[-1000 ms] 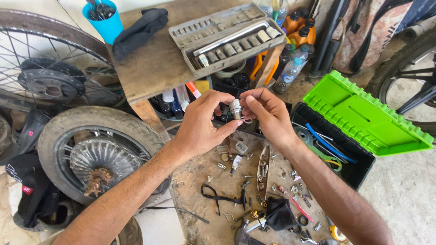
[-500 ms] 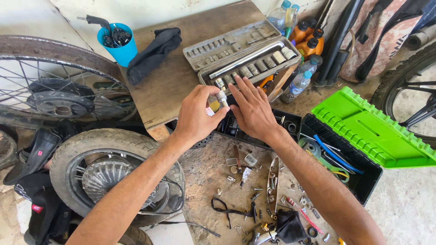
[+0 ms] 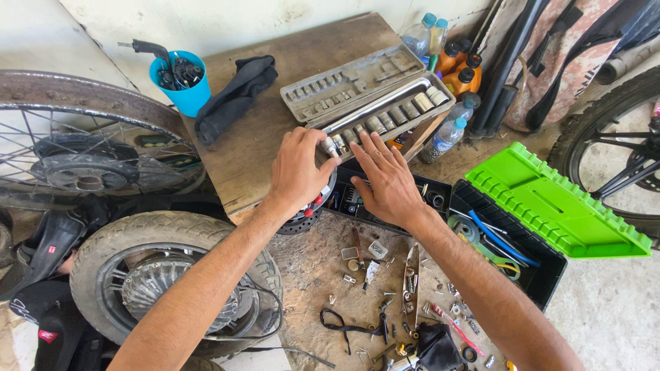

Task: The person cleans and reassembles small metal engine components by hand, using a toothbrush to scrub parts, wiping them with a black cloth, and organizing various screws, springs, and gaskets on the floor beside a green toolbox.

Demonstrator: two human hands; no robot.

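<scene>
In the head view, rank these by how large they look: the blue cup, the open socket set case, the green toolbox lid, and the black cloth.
1. green toolbox lid
2. socket set case
3. black cloth
4. blue cup

The lid lies nearer the camera than the case, so their order is unsure.

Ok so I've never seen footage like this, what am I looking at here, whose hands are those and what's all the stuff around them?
The picture comes from a camera worn on a person's head, looking down at their own two bare hands. The left hand pinches a small metal socket at the near edge of an open grey socket set case, which sits on a wooden board. The right hand lies flat beside it, fingers spread against the case. Around them are a blue cup of tools, a black cloth, an open green toolbox, motorcycle wheels and small parts scattered on the ground.
</scene>
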